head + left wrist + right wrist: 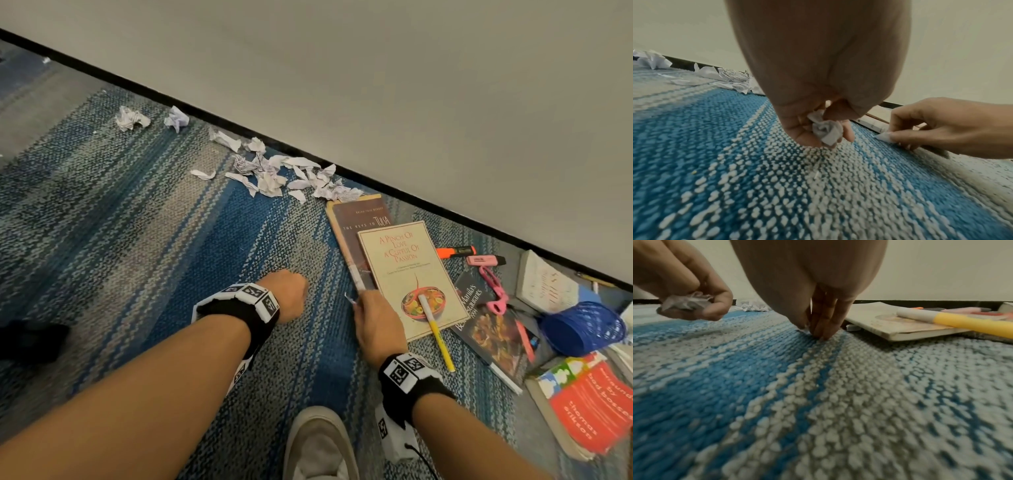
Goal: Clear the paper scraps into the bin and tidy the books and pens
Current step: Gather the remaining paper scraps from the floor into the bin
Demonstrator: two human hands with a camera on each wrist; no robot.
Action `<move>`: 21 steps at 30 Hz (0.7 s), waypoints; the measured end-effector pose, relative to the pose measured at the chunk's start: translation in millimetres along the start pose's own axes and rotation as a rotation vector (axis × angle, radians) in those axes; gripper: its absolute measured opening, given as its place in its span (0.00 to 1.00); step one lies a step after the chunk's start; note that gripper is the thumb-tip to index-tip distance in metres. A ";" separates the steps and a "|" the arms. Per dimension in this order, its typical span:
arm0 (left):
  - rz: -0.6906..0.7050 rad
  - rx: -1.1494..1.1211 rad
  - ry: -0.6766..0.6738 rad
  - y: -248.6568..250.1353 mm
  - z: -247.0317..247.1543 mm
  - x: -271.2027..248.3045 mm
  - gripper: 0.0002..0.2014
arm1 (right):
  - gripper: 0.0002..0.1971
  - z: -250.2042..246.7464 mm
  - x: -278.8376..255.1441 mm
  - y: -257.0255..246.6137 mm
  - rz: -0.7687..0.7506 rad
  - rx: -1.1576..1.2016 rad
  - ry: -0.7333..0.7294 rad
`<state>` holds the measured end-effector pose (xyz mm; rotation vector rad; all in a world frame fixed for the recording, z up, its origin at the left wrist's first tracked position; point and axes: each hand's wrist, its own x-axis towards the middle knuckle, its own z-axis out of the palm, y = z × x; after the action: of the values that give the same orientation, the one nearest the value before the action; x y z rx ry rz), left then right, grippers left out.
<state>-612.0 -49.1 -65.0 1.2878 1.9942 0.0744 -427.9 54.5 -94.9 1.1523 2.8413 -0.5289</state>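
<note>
My left hand [291,294] hovers just over the blue-striped carpet, fingers curled round a crumpled paper ball [826,129], also seen as paper ball [686,302]. To its right my right hand [368,308] reaches down beside the cream book [409,274] and pinches a small paper scrap [882,137] at carpet level. Several paper scraps [274,171] lie along the wall base further left. A yellow pen [436,334] rests on the cream book, which overlaps a brown book [356,226].
Right of the books lie orange [455,252] and pink highlighters [484,260], pink scissors [495,291], a blue mesh bin [582,329] on its side, a dark cookbook [493,329], a red book [589,407] and a white notebook [544,282]. My shoe [318,442] is near.
</note>
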 end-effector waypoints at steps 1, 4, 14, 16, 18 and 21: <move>-0.010 -0.001 0.007 -1.1 0.3 0.4 0.11 | 0.07 -3.2 -2.3 4.8 0.008 0.051 0.034; -0.030 0.025 0.036 -1.5 0.0 3.2 0.12 | 0.07 -19.7 -10.5 26.1 0.043 0.106 0.098; -0.020 0.067 0.047 6.0 4.3 13.3 0.14 | 0.04 -53.7 -2.0 86.5 0.197 0.051 0.134; -0.013 0.062 0.052 6.0 2.5 14.7 0.15 | 0.05 -41.7 1.3 76.5 0.147 0.063 0.136; -0.013 0.050 0.079 4.3 0.2 16.3 0.16 | 0.09 -28.4 5.8 63.2 0.159 0.056 0.136; -0.042 0.021 0.112 -2.9 -6.5 22.4 0.18 | 0.09 -15.9 10.4 46.2 0.168 0.069 0.129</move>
<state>-623.0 -30.3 -73.9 1.2790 2.1217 0.1073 -402.4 97.5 -95.4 1.4718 2.8142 -0.5656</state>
